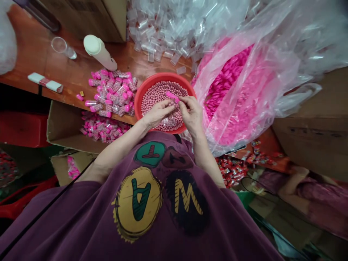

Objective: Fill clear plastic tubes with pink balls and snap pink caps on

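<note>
Both my hands meet over a red bowl (141, 95) full of small pink balls (160, 92). My left hand (157, 113) and my right hand (191, 113) pinch together a small clear tube with a pink cap (173, 96), held just above the balls. Fingers of both hands are closed round it. To the left of the bowl lies a heap of filled pink-capped tubes (114, 92) on the brown table (67, 72).
A clear plastic bag of pink caps (231, 87) stands right of the bowl. Empty clear tubes (163, 32) are piled behind it. A white bottle (99, 52), a clear cup (63, 47) and a cardboard box of filled tubes (100, 128) lie at the left. Another person (307, 192) sits lower right.
</note>
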`<act>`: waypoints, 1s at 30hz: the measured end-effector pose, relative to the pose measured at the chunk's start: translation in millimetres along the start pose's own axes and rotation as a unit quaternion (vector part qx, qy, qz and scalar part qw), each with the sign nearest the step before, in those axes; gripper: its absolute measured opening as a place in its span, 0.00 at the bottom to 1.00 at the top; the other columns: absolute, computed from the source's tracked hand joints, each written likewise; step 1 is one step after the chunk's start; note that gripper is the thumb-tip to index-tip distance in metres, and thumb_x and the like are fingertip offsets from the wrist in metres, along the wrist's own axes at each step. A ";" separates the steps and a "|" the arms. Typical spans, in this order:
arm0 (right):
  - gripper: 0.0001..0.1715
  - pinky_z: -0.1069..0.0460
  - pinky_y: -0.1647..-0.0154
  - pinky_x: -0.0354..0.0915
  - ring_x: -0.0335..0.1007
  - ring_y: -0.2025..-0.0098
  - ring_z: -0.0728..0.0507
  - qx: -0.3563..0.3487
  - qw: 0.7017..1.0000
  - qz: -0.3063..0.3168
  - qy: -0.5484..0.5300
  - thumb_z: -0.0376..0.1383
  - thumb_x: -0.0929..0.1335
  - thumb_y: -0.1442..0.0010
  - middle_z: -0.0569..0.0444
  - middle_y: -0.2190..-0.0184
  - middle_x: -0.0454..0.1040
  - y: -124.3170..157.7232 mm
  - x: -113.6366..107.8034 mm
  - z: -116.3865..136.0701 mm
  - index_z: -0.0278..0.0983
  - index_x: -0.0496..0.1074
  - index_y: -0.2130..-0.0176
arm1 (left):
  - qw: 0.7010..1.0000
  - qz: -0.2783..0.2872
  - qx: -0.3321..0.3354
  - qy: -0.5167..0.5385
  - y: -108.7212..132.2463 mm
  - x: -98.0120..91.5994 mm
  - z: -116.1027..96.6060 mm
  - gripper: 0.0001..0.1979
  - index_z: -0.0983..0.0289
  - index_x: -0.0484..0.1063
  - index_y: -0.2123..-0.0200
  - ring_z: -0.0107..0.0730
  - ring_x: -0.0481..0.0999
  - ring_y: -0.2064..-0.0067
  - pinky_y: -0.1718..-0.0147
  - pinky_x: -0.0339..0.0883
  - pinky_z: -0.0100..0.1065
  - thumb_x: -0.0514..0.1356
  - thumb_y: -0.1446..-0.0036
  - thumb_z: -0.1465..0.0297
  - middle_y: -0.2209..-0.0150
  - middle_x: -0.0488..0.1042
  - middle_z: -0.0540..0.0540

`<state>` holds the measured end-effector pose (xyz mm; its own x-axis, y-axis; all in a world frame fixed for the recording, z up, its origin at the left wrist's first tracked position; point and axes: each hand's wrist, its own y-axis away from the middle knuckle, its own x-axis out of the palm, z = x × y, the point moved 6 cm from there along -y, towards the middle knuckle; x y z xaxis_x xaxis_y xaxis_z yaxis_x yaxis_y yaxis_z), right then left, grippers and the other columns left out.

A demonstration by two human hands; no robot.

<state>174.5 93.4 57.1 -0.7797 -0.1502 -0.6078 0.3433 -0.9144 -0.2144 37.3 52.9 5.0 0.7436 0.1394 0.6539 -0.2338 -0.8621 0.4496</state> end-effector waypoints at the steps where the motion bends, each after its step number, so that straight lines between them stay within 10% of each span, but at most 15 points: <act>1: 0.18 0.43 0.44 0.79 0.82 0.50 0.42 0.006 1.000 -0.006 -0.006 0.48 0.69 0.22 0.48 0.52 0.86 -0.2 0.6 0.4 0.41 0.84 0.50 | 1.000 -0.001 -0.003 0.001 0.1 -0.9 0.9 0.14 0.65 0.78 0.53 0.20 0.78 0.66 0.65 0.68 0.25 0.77 0.37 0.68 0.62 0.78 0.48; 18: 0.19 0.42 0.44 0.80 0.83 0.50 0.41 -0.012 0.999 -0.049 -0.018 0.49 0.69 0.22 0.48 0.54 0.86 4.7 2.7 13.6 0.40 0.83 0.53 | 1.000 0.004 0.004 0.014 10.9 8.7 -6.0 0.07 0.65 0.79 0.55 0.18 0.72 0.72 0.71 0.63 0.24 0.73 0.32 0.70 0.69 0.73 0.45; 25: 0.22 0.34 0.33 0.77 0.81 0.40 0.37 -0.022 1.000 0.010 0.007 0.48 0.64 0.20 0.42 0.45 0.84 9.5 6.5 28.0 0.40 0.82 0.47 | 0.997 -0.021 0.051 -0.049 12.8 1.9 -15.9 0.10 0.64 0.76 0.60 0.19 0.67 0.75 0.73 0.60 0.25 0.73 0.33 0.67 0.73 0.69 0.44; 30: 0.19 0.37 0.42 0.80 0.85 0.50 0.36 0.051 0.997 0.051 -0.002 0.49 0.69 0.28 0.44 0.55 0.87 10.7 -14.3 39.2 0.40 0.85 0.57 | 0.986 -0.039 0.027 -0.158 20.7 2.6 -12.5 0.23 0.64 0.72 0.71 0.22 0.65 0.74 0.71 0.59 0.29 0.75 0.37 0.55 0.77 0.67 0.44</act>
<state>168.7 71.1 93.5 -0.7448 -0.2462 -0.6202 0.3670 -0.9274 -0.0725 26.6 41.5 23.6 0.9179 0.0545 0.3931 -0.1410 -0.8810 0.4516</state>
